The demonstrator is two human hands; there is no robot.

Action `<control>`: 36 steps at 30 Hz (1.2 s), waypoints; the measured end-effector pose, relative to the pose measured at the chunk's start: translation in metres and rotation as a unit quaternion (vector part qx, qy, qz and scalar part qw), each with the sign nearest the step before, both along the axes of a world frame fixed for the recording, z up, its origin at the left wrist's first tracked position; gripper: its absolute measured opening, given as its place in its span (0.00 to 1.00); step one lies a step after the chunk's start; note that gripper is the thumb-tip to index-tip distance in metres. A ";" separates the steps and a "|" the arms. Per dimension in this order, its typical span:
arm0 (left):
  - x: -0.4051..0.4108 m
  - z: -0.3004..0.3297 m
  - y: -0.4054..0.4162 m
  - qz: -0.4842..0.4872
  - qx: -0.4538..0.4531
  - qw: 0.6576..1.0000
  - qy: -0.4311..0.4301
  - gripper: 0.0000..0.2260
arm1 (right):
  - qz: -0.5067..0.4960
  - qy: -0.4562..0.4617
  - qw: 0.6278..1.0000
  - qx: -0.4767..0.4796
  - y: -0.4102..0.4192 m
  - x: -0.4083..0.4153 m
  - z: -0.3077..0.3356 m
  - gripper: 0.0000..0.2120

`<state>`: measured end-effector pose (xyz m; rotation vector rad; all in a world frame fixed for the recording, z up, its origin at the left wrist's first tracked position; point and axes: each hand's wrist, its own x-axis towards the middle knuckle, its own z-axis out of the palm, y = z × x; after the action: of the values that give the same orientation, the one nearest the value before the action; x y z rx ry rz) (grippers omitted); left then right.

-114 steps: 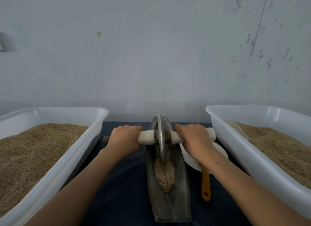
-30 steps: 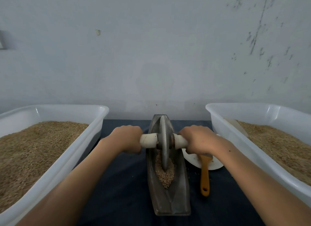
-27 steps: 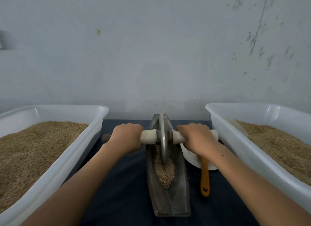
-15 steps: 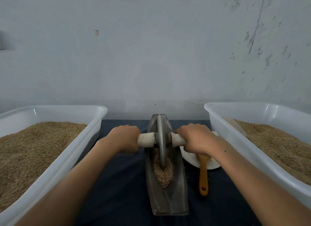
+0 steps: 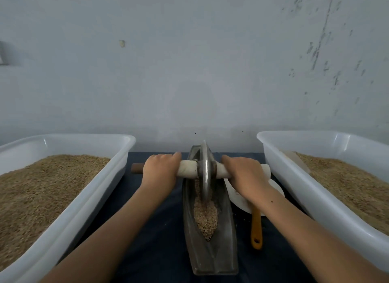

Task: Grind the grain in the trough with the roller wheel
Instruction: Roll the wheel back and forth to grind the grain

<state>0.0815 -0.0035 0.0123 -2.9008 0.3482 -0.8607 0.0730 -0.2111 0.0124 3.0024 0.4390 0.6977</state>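
Observation:
A narrow boat-shaped metal trough [image 5: 228, 244] lies lengthways in the middle of the dark cloth, with brown grain [image 5: 205, 216] heaped along its groove. The metal roller wheel [image 5: 204, 173] stands upright in the far part of the trough, on a pale wooden axle. My left hand [image 5: 160, 169] grips the axle left of the wheel. My right hand [image 5: 245, 175] grips it on the right. Both sets of fingers are curled over the axle, and the axle's brown left end pokes out past my left hand.
Large white plastic tubs of grain stand on both sides, one at the left [image 5: 69, 211] and one at the right [image 5: 315, 200]. A white dish [image 5: 240, 198] and an orange-handled tool [image 5: 256, 230] lie right of the trough, under my right forearm. A grey wall is close behind.
Over the last second the wheel has rolled back and forth along the trough; from half a second ago to now, both hands pushed it away towards the trough's far end.

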 end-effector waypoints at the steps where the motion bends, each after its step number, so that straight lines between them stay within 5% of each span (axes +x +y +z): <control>1: 0.000 0.000 -0.001 0.001 0.002 1.000 -0.007 0.07 | -0.001 0.004 1.000 -0.002 -0.001 0.000 0.000 0.06; 4: -0.001 0.005 0.001 0.010 0.011 0.999 0.042 0.07 | -0.007 0.051 0.998 -0.028 -0.001 -0.003 0.008 0.08; 11: -0.008 0.022 0.007 0.026 0.019 0.946 0.322 0.19 | -0.001 0.229 0.968 -0.103 0.001 -0.017 0.034 0.13; 15: -0.006 0.021 0.006 0.028 0.013 0.956 0.292 0.18 | -0.004 0.202 0.975 -0.092 0.001 -0.015 0.031 0.13; 21: 0.001 0.005 0.003 0.017 -0.010 0.996 0.084 0.08 | -0.004 0.000 1.000 -0.028 0.003 -0.003 0.005 0.08; 24: 0.002 0.003 0.002 0.011 0.000 0.999 0.040 0.06 | 0.002 0.000 1.000 -0.017 0.000 -0.001 0.001 0.08; 27: -0.001 0.008 0.003 0.010 0.019 0.996 0.085 0.08 | -0.003 0.065 0.997 -0.038 -0.001 -0.004 0.010 0.08; 33: -0.006 0.023 0.008 0.018 0.010 0.944 0.329 0.20 | 0.003 0.216 0.969 -0.117 0.003 -0.018 0.036 0.06; 36: -0.007 0.024 0.007 0.016 0.013 0.940 0.340 0.20 | 0.002 0.230 0.967 -0.108 0.002 -0.020 0.037 0.07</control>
<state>0.0745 0.0032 0.0365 -3.0710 0.3464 0.1858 0.0534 -0.2089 0.0492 2.9297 0.4932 -0.0600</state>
